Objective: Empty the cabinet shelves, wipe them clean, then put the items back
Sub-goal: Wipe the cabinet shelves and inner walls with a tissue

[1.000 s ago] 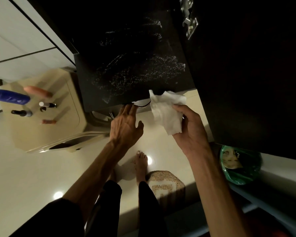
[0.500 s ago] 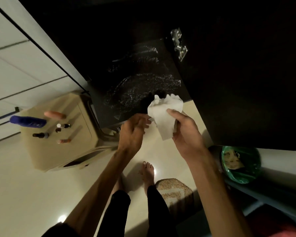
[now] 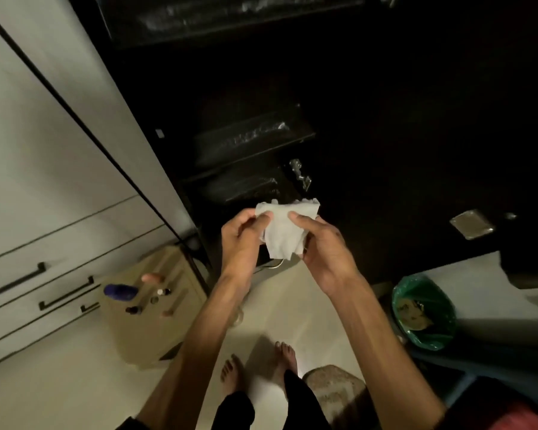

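A crumpled white wipe (image 3: 282, 231) is held in front of the dark open cabinet. My left hand (image 3: 243, 240) pinches its left edge and my right hand (image 3: 323, 246) pinches its right side. Behind them the black shelves (image 3: 252, 141) show streaky wet marks and carry nothing I can make out. Several small bottles, among them a blue one (image 3: 120, 290), stand on a beige stool (image 3: 149, 318) at the lower left.
A metal hinge (image 3: 299, 172) sits on the cabinet's right wall. White drawers with black handles (image 3: 66, 297) fill the left. A green-lined bin (image 3: 423, 311) stands on the right floor. A speckled mat (image 3: 336, 389) lies by my bare feet.
My left hand came off the shelf edge and took hold of the wipe alongside my right hand. The view tilted upward, so more shelves show.
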